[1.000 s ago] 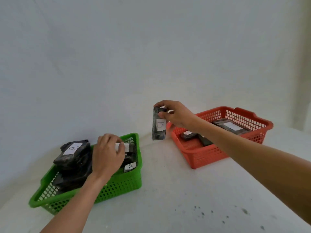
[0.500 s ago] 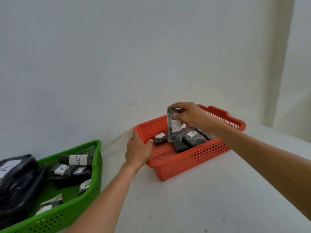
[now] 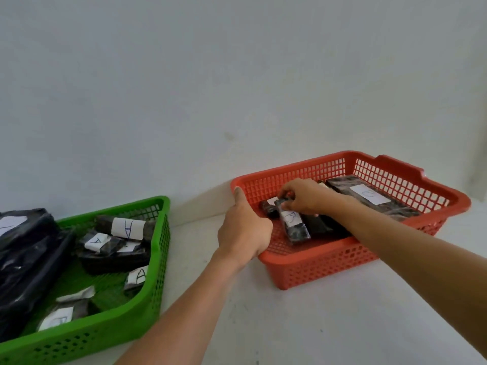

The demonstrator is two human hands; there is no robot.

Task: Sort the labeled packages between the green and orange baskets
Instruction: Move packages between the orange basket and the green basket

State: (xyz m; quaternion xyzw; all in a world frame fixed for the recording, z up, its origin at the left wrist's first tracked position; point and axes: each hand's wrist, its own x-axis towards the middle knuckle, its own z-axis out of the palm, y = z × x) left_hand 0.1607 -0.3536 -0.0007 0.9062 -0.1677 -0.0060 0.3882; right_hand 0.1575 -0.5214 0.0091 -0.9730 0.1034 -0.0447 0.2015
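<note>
Lowered now into the orange basket (image 3: 316, 255), the B-labelled package (image 3: 293, 225) lies among other packages (image 3: 369, 197), my right hand (image 3: 305, 197) pinching its far end, my left hand (image 3: 243, 230) gripping the rim to steady it until I release gently.

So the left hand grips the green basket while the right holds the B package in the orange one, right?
No: the head view shows the left hand gripping the orange basket, not the green basket; the right hand holds the B package in it.
</note>
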